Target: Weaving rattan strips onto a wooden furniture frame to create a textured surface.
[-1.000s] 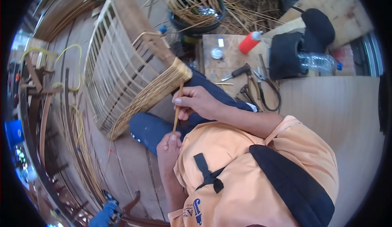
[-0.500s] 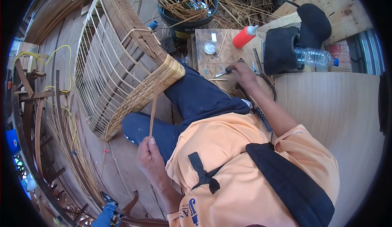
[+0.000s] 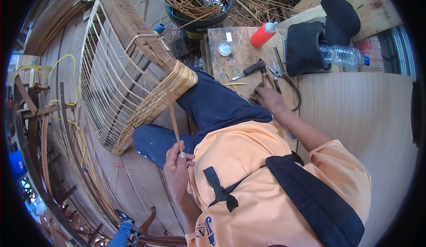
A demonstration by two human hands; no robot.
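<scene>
My left hand [image 3: 178, 161] is closed round the lower end of a thin, flat brown strip [image 3: 173, 119], which points up toward a woven frame. That frame [image 3: 124, 71] is wood and pale rattan, tilted over my legs, with strands strung across and a tightly wrapped corner. My right hand [image 3: 269, 99] is low over the worn board, its fingers curled on a dark piece mostly hidden under them. Just beyond it lies a short-bladed tool with a black handle [image 3: 254, 68]. Pliers [image 3: 276, 71] and a curved dark tool [image 3: 293, 97] are beside that hand.
On the wooden board [image 3: 216, 57] are a red squeeze bottle [image 3: 262, 35] and a small round clear dish [image 3: 225, 48]. A bucket of rattan coils [image 3: 199, 22] stands behind. A black bag [image 3: 305, 49], cap [image 3: 341, 20] and water bottle [image 3: 344, 57] sit right. Loose rattan [image 3: 84, 171] lies left.
My right hand has let go of the black-handled tool, now lying on the board, and moved nearer my body. My left hand has shifted right with the strip.
</scene>
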